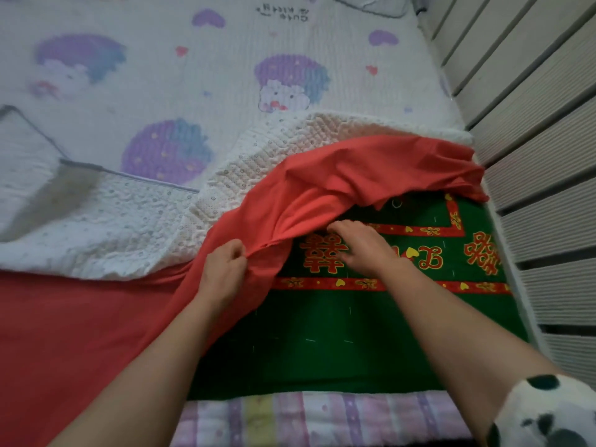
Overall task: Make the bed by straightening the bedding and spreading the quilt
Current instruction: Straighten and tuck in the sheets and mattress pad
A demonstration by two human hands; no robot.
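Observation:
A red sheet point(354, 169) is folded back at the bed's right corner, baring a green mat with red and gold characters point(338, 333). My left hand point(222, 269) grips a bunched fold of the red sheet's edge. My right hand point(361, 246) rests palm down on the green mat under the lifted sheet, fingers reaching toward the sheet's edge; whether they pinch it I cannot tell. A white quilted pad printed with purple cartoons point(193, 75) covers the bed beyond, its dotted underside point(245, 175) turned up over the red sheet.
A slatted grey-white wall panel point(532, 124) runs along the bed's right side. A pastel striped mattress edge point(306, 417) shows at the bottom. A white sleeve with black spots point(548, 414) sits at the lower right. A grey-trimmed quilt fold point(38, 175) lies at the left.

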